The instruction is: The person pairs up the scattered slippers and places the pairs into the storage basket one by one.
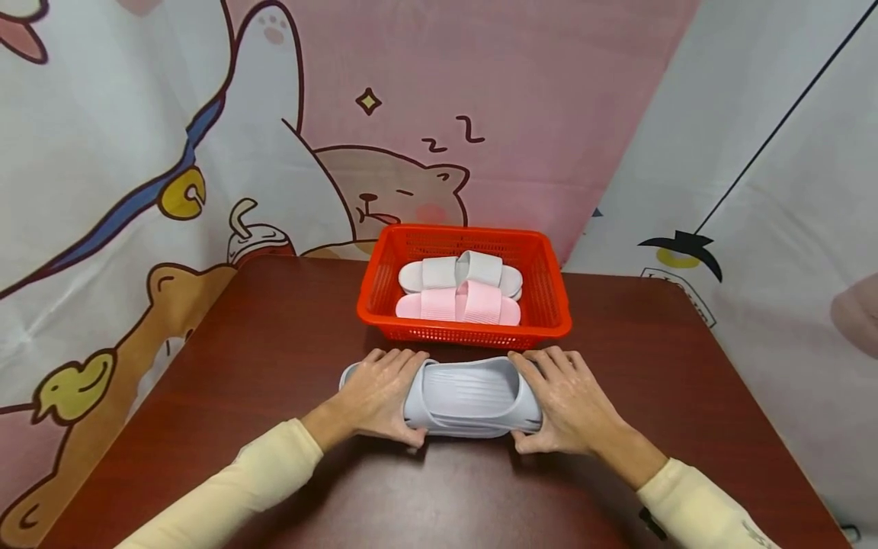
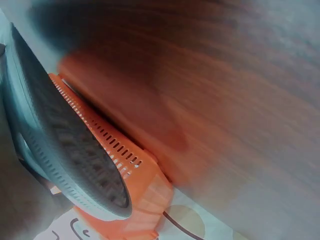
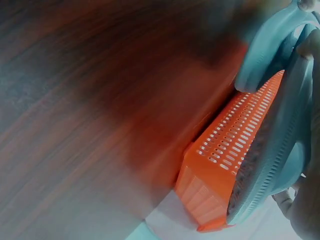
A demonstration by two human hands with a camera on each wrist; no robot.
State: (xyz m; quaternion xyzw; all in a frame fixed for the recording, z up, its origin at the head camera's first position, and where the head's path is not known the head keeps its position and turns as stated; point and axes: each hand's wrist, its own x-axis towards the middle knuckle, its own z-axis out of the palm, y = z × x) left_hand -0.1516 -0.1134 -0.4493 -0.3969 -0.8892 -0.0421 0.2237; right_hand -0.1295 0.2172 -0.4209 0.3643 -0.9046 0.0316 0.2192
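A pair of light grey clogs (image 1: 469, 393) is held sideways just above the table, in front of the basket. My left hand (image 1: 384, 393) grips the left end, thumb on the near side and fingers over the far side. At the right end, my right hand (image 1: 565, 404) grips in the same way. The left wrist view shows the dark patterned sole of one clog (image 2: 80, 145) raised off the table. Two grey pieces appear in the right wrist view, the lower being a clog (image 3: 280, 150) with its sole tilted. Fingers partly cover both ends.
A red perforated basket (image 1: 466, 332) stands behind the clogs on the dark brown table (image 1: 274, 343). Inside it, a white slide pair (image 1: 435, 273) lies behind a pink slide pair (image 1: 439, 305). A cartoon-printed curtain (image 1: 514, 91) hangs around the table.
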